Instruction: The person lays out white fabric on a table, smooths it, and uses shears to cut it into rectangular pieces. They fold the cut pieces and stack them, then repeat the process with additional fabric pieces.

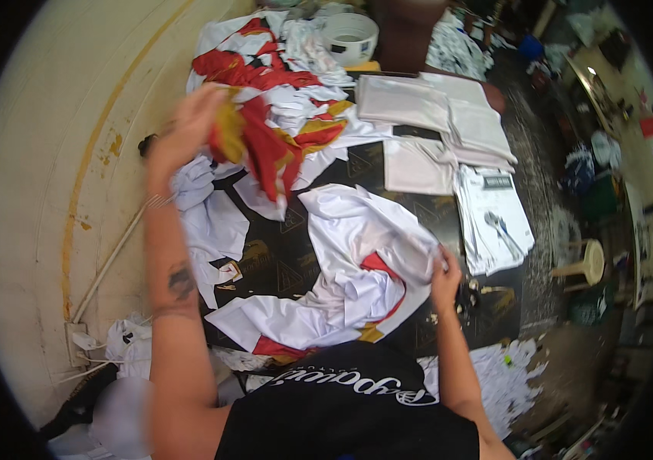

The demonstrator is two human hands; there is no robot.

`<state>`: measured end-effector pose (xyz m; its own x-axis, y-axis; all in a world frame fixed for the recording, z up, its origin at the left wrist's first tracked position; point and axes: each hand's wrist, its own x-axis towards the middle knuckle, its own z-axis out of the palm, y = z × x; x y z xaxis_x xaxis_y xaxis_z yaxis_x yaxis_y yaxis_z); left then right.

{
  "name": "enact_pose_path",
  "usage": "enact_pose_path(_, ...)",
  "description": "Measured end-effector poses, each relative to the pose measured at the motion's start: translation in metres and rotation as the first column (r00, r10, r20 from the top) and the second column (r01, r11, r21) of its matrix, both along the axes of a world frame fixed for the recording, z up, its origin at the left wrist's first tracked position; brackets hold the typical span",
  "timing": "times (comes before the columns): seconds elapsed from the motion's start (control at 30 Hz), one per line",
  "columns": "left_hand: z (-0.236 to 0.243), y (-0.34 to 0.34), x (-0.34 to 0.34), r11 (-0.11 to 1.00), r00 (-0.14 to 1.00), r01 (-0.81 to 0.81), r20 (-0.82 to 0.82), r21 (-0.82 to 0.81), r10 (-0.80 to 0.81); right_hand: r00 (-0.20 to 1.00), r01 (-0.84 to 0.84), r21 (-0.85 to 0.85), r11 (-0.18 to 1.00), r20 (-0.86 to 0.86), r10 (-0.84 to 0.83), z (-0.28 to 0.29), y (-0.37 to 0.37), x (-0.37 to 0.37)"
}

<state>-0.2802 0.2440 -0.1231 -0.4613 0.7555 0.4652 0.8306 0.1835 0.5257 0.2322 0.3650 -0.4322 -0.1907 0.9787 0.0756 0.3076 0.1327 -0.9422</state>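
Lifting a red-and-yellow cloth [261, 142] in my closed left hand [188, 126] above the bench [326, 172] — my right hand [443, 277] pinches white fabric [357, 245] (soft, light, slippery); best gripped at the edges.

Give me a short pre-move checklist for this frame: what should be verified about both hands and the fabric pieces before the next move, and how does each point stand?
1. Left hand has a grip on the red, yellow and white fabric piece: ok, lifted off the table, though blurred.
2. Right hand grips the white fabric piece: ok, pinching its edge.
3. The two pieces are separate: cannot tell, folds overlap.
4. Scissors away from both hands: ok, resting on the paper stack.
5. Folded stack undisturbed: ok.
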Motion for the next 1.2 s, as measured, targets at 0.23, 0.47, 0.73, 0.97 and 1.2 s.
enact_pose_path(0.23,0.168,-0.224,0.142,0.978,0.994,-0.072,0.090,0.194,0.056,0.848,-0.279,0.001,0.960,-0.469,0.247,0.165,0.069,0.021)
enact_pose_path(0.47,0.108,-0.199,0.177,0.992,0.983,-0.097,0.163,0.079,0.083,0.469,-0.721,0.285,0.632,-0.471,0.747,0.341,0.027,-0.029)
enact_pose_path(0.73,-0.072,-0.042,0.282,0.788,0.852,0.452,0.465,-0.418,-0.242,0.447,-0.597,0.688,0.412,-0.142,0.883,0.457,0.048,0.027)
enact_pose_path(0.97,0.055,-0.125,0.148,0.972,0.995,-0.084,0.072,0.220,0.070,0.865,-0.501,0.059,0.864,0.015,0.501,0.245,0.150,0.104)
enact_pose_path(1.2,-0.020,-0.114,0.177,0.335,0.967,-0.222,-0.251,-0.916,-0.043,0.718,-0.296,0.253,0.921,0.695,0.040,-0.063,0.032,0.108)
